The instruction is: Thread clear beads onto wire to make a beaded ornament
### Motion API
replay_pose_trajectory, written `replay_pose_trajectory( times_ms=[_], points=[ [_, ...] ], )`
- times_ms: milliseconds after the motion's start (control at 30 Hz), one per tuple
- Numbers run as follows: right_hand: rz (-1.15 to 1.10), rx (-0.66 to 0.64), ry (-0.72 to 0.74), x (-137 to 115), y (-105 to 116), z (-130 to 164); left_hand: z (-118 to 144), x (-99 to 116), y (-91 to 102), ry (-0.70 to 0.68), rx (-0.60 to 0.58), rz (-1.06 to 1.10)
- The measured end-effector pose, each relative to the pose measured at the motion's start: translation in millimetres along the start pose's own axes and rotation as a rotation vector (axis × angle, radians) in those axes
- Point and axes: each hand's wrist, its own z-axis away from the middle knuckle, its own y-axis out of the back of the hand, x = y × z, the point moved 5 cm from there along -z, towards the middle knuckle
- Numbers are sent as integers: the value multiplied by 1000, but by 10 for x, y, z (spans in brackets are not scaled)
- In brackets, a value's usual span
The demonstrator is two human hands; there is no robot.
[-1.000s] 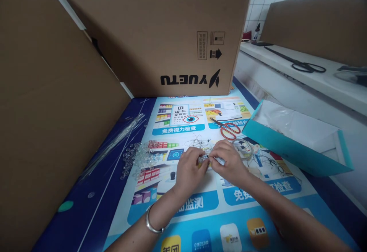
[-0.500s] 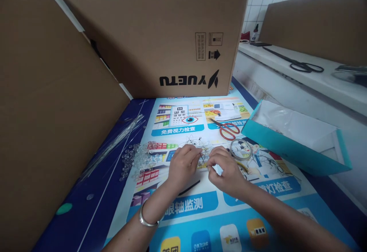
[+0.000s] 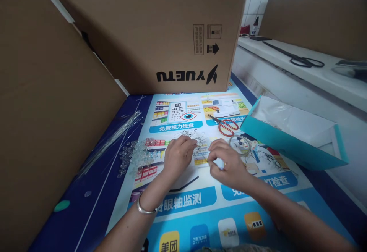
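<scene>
Both hands are down on the printed mat (image 3: 183, 202). The right hand (image 3: 228, 164) is pinched on something tiny I can't make out, the left hand (image 3: 178, 155) has its fingers curled into the wire tangle (image 3: 197, 140), and the red scissors (image 3: 226, 126) lie just past it.

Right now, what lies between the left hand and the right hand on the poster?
In the head view, a small tangle of thin wire pieces lies between the left hand and the right hand, on the printed poster.
</scene>
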Motion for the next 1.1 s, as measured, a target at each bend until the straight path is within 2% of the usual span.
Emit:
replay_pose_trajectory(
  times_ms=[100,200,333,433,533,700,800,867,1100],
  points=[
    [25,-21,10,82,-48,-24,-3,42,-36,-23,-12,9],
    [128,-10,-50,336,-79,-86,-10,137,-97,-70,-43,15],
    [248,-126,-28,637,-171,-157,-43,213,-184,-88,-104,-38],
    [342,-276,-8,700,-149,-158,-97,195,-235,-112,-126,-98],
    [468,-435,-21,662,23,-48,-161,152,-278,-156,-105,-169],
    [700,-747,-34,613,331,475,-210,101,-372,-217,-69,-280],
    [757,-790,-64,614,430,769,-188,72,-408,-220,-54,-269],
    [785,-771,-81,617,452,880,-164,46,-414,-202,-50,-239],
    [879,-704,-40,653,379,950,-91,-12,-363,-135,-46,-53]
  ],
)
